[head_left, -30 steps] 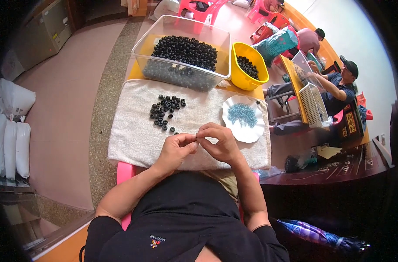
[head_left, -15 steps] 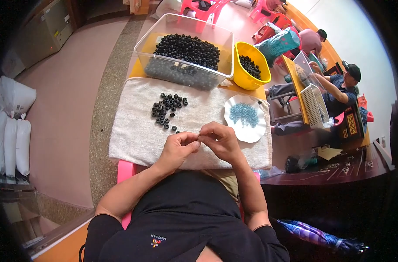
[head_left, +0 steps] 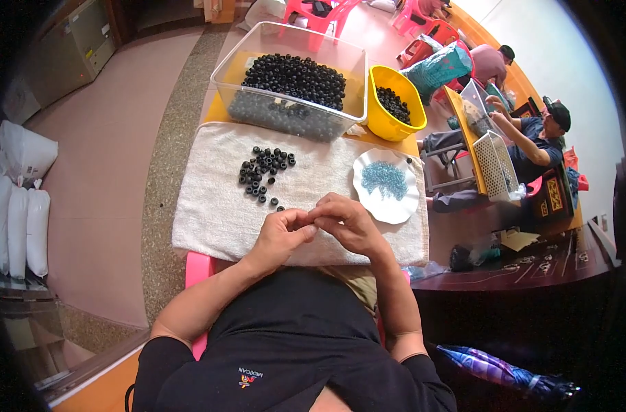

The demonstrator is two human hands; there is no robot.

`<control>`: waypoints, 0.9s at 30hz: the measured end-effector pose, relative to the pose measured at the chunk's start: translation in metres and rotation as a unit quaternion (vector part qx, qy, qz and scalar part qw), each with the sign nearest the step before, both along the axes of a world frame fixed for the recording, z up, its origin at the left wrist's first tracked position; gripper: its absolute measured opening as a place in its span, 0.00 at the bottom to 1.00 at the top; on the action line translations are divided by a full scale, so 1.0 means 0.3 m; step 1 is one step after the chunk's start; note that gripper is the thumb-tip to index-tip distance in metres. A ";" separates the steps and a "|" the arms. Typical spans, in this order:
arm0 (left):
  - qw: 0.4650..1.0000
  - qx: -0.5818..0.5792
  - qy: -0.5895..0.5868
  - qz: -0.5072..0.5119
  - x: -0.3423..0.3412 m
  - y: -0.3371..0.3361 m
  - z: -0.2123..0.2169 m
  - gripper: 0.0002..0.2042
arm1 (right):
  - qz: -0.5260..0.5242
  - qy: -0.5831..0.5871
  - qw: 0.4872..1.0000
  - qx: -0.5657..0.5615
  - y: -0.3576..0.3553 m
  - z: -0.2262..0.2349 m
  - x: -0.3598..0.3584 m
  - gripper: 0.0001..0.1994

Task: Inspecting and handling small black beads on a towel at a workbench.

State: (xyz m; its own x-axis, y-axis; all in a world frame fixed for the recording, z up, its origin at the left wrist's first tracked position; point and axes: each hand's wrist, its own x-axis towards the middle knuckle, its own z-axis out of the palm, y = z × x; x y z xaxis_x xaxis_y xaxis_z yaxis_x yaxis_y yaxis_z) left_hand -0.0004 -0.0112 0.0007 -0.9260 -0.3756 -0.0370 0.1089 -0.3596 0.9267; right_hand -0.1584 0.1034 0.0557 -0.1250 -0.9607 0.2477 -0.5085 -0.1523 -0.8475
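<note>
Over the front part of a white towel [head_left: 210, 206], my left hand [head_left: 280, 237] and my right hand [head_left: 347, 223] meet fingertip to fingertip. Both are closed in a pinch; whatever lies between the fingers is too small or hidden to make out. Just beyond my left hand, a loose group of black ring-shaped beads [head_left: 261, 172] is spread on the towel, the nearest of them close to its fingers. To the right of my right hand sits a white wavy-edged plate [head_left: 395, 214] with a heap of small clear-blue pieces [head_left: 385, 180] on it.
A clear plastic bin [head_left: 292, 123] full of black beads stands at the table's far side, beside a yellow tub [head_left: 399, 130] holding more. Other people sit at a table on the right, near a perforated white basket [head_left: 495, 165]. White sacks [head_left: 38, 230] lean at the left.
My fingertips have shifted slightly and stay pressed together, with the right fingers a little more folded over. The beads and containers have not moved. A person at the right has raised their hands slightly.
</note>
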 end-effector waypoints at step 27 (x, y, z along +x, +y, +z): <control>1.000 -0.003 0.021 0.021 -0.001 -0.008 0.030 0.08 | -0.012 -0.343 0.932 0.117 0.022 -0.029 -0.010 0.06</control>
